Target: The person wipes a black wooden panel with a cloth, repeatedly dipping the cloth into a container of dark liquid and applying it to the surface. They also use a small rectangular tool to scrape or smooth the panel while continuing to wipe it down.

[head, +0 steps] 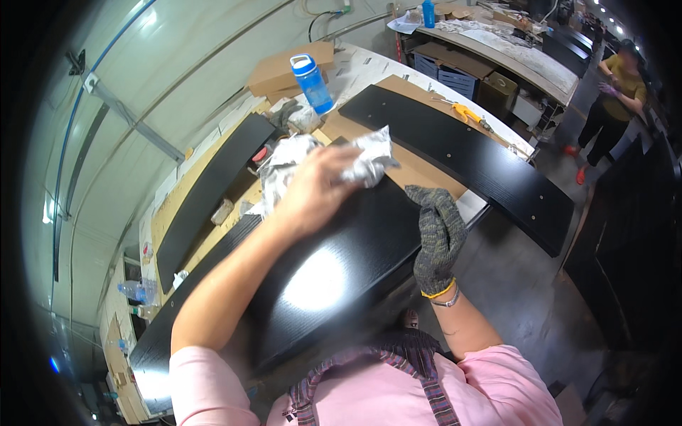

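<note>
A glossy black wood-grain panel (341, 250) lies before me on the workbench. My left hand (319, 186), bare and blurred, is closed on a crumpled white cloth or paper (371, 157) above the panel's far end. My right hand (439, 234) wears a dark grey knitted glove with a yellow cuff and is at the panel's right edge, fingers bent; whether it grips the edge is hidden. More crumpled white material (285, 165) lies just left of my left hand. Beyond, a black panel with small round fittings (453, 154) rests on cardboard.
A blue water bottle (313, 85) and cardboard box (287, 66) stand at the back. A yellow air blow gun (466, 113) lies behind the far panel. Another curved black panel (213, 191) is at the left. A person (613, 106) stands at upper right, near dark panels (628, 239).
</note>
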### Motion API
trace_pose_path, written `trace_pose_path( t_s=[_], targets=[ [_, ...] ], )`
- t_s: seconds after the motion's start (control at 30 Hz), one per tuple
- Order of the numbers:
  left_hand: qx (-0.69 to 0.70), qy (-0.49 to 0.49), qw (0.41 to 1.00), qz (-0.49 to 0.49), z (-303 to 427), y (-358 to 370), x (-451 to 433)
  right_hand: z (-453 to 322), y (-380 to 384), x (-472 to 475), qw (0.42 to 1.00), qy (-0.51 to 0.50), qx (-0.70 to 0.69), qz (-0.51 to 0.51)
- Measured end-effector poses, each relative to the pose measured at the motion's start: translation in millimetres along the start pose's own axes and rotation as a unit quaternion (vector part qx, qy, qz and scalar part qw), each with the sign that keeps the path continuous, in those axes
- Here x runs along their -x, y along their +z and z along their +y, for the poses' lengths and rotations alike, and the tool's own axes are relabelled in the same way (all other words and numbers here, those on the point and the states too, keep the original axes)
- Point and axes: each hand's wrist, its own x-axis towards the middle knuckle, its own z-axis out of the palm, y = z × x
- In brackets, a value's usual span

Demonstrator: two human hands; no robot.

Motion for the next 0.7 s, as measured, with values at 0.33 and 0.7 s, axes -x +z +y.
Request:
trace_pose_path(
  t_s=[0.33, 0.7],
  targets=[
    [-0.021, -0.046, 0.998, 0.037, -24.0, -22.2, -19.0, -0.1, 4.1, -0.6, 0.999, -0.022, 0.034, -0.015],
    [-0.032, 0.152, 0.976, -0.149, 80.8, -27.2, 32.1, 19.2, -6.7, 12.6, 0.998, 0.033, 0.055, 0.021]
  ],
)
